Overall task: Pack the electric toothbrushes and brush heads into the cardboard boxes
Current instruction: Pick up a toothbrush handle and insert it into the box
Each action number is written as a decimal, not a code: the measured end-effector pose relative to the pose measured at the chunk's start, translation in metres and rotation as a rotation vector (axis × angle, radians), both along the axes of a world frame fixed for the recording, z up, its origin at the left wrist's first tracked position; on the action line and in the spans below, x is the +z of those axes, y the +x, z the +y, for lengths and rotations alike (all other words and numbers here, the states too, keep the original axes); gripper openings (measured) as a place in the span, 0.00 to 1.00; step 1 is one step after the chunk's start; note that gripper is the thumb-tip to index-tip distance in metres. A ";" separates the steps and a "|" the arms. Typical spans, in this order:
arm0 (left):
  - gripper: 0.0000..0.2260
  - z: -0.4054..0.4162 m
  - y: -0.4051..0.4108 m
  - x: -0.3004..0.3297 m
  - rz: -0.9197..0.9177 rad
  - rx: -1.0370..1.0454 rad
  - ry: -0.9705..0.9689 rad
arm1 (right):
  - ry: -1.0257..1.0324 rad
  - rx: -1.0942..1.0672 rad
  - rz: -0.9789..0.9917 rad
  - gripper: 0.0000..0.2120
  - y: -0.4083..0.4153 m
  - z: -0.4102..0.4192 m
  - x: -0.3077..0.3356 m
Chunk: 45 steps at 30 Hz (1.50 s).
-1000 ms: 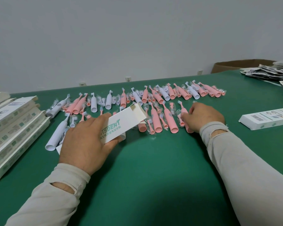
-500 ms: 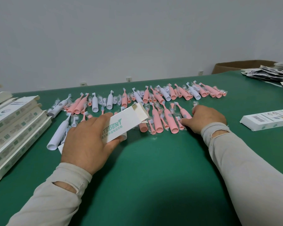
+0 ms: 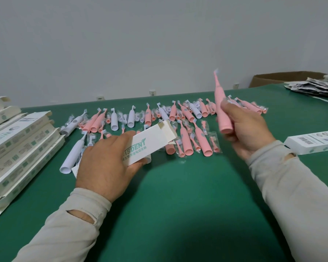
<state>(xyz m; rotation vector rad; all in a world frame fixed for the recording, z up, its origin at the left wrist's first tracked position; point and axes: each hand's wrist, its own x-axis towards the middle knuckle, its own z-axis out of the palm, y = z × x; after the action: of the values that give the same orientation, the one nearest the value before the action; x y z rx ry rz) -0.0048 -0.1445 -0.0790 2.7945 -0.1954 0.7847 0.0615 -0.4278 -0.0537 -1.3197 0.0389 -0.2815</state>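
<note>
Your right hand (image 3: 247,129) clenched around a pink plastic electric toothbrush (image 3: 221,108), left hand (image 3: 106,163) gripping an open-ended white cardboard box (image 3: 150,146).

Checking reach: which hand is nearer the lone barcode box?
Right. The right hand, gripping a pink toothbrush, is just left of the barcode box; the left hand holds another box farther left.

The table (image 3: 178,214) is covered in a matt green, cloth-like surface. The pink toothbrush (image 3: 221,108) looks like smooth matt plastic, as do the white toothbrushes (image 3: 75,148). The loose brush heads (image 3: 213,141) sit in clear, glossy plastic wrappers. The open box (image 3: 150,142) is smooth white card with green print; the stacked boxes (image 3: 17,140) look alike. Both sleeves (image 3: 292,195) are pale, soft knit cloth.
</note>
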 end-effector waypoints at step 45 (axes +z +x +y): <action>0.27 0.001 -0.001 -0.001 -0.014 -0.002 0.003 | -0.070 0.155 0.036 0.15 -0.007 0.041 -0.018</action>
<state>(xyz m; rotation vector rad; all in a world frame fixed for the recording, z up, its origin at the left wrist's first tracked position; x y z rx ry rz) -0.0060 -0.1431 -0.0798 2.7919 -0.2015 0.8050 0.0544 -0.3870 -0.0716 -1.3897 -0.0431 -0.1285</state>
